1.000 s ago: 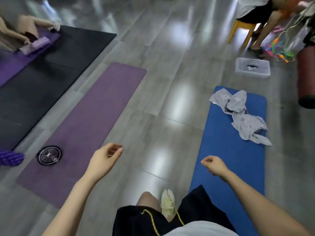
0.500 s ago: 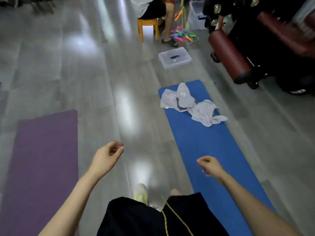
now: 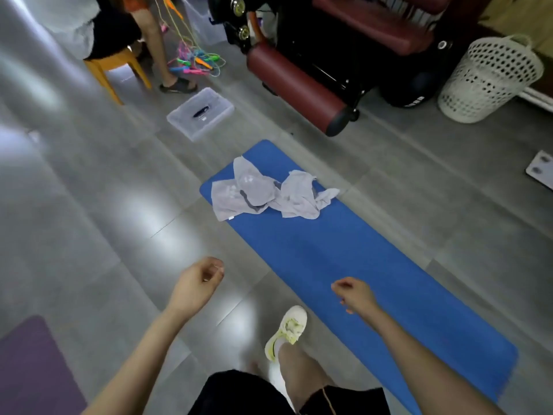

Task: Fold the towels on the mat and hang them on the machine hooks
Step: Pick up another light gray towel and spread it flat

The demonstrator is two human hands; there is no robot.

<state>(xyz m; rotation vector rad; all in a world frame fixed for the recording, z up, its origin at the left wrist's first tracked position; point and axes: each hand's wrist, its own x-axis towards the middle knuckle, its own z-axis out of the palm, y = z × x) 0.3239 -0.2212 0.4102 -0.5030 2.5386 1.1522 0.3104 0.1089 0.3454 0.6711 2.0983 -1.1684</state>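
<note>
Head view, looking fwd and down. I'm seeing two pale grey towels lying crumpled and unfolded on the far end of the blue mat, touching each other at the middle. The heap is stretching L–R across the mat's width, while the mat's own long axis is running from lower right up toward frame centre. Both hands are hanging in the foreground, well apart from the heap.

(a) I'm reading the left hand as loosely curled and holding nothing, hovering over bare floor just left of the mat.

(b) I'm reading the right hand as likewise loosely curled w/ nothing in it, hovering over the mat's near-left edge.

So the towels are lying straight ahead, up-frame, btw. the lines of the two hands and approx. equidistant from them. I'm judging the left hand marginally nearer, facing the flatter left-side towel, and the right hand lining up w/ the bunched right-side one. Neither hand is within reach, so I'm expecting a step or crouch fwd along the mat's left side before any grasp.

A white shoe is planting on the floor beside the mat edge, btw. the hands. Beyond the heap, up and to the right, the machine w/ its dark-red roller pad is standing on the floor. I'm not making out any hooks on it at this res. Folding isn't begun, in my judgement.
</note>
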